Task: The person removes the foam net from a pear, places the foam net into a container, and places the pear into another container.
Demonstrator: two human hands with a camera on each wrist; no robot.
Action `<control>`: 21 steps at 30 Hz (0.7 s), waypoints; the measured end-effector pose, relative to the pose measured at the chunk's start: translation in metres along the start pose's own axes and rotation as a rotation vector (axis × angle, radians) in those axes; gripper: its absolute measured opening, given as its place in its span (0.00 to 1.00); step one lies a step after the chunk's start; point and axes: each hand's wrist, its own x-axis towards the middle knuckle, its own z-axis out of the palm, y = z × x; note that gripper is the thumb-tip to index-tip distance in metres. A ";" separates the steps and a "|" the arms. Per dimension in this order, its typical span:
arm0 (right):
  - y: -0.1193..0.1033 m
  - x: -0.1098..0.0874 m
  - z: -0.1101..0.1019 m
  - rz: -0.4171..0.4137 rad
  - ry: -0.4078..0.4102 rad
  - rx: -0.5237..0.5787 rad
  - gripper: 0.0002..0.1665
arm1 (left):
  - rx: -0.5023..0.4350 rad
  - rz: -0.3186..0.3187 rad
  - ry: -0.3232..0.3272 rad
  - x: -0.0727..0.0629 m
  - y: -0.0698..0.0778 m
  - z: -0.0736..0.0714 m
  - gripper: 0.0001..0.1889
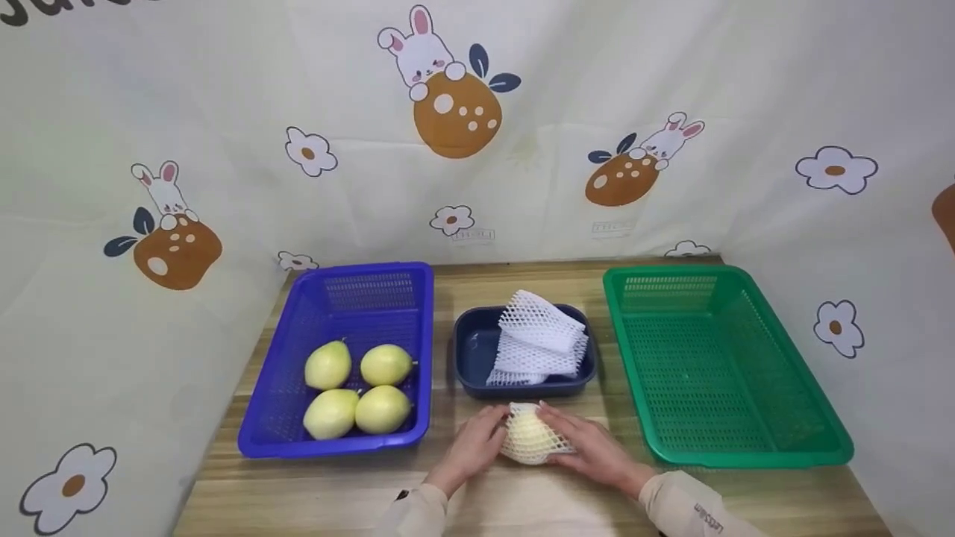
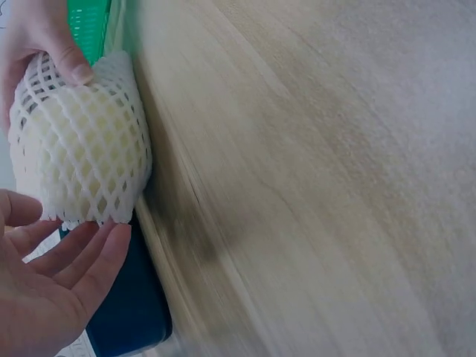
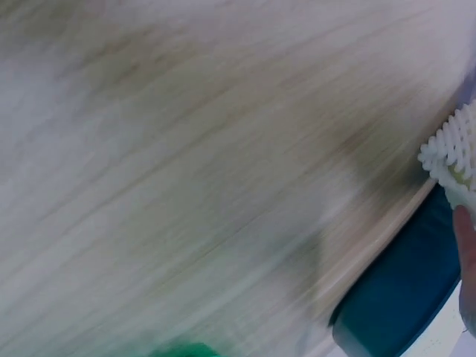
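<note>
A pale yellow pear [image 2: 85,141] sits inside a white foam net [image 2: 137,126], held between both hands just in front of the dark blue tray. The left hand [image 1: 477,444] has its thumb and fingertips at the net's open rim, as the left wrist view shows. From the other side, the right hand [image 1: 593,451] grips the netted pear, its thumb [image 2: 73,65] lying over the mesh. Only a finger of the right hand [image 3: 467,260] shows at the edge of the right wrist view, beside the net.
On the left, a blue basket [image 1: 336,450] holds several bare pears [image 1: 384,365]. A dark blue tray [image 1: 474,347] with folded white foam nets [image 1: 541,343] stands in the middle. To the right is a green basket [image 1: 716,380]. A printed curtain [image 1: 537,186] encloses the wooden table [image 1: 515,503].
</note>
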 end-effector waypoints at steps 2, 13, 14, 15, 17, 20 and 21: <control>0.001 -0.001 -0.001 -0.014 0.032 0.012 0.40 | -0.003 0.028 0.023 0.001 -0.002 0.000 0.13; -0.004 0.004 -0.005 0.098 -0.136 -0.023 0.49 | -0.056 0.093 -0.055 0.003 -0.003 -0.001 0.23; -0.005 0.004 -0.005 0.107 -0.142 -0.026 0.48 | -0.036 0.075 -0.074 0.004 -0.003 -0.001 0.25; -0.005 0.005 -0.005 0.105 -0.137 -0.027 0.47 | -0.022 0.047 -0.099 0.005 -0.001 -0.001 0.27; -0.005 0.006 -0.004 0.088 -0.110 -0.029 0.43 | 0.013 0.020 -0.132 0.006 0.000 -0.001 0.29; -0.003 0.007 -0.004 0.028 -0.053 -0.009 0.37 | 0.028 0.022 -0.159 0.007 0.001 -0.001 0.31; -0.003 0.008 -0.004 0.010 -0.039 0.003 0.36 | 0.020 0.025 -0.168 0.007 0.001 -0.001 0.31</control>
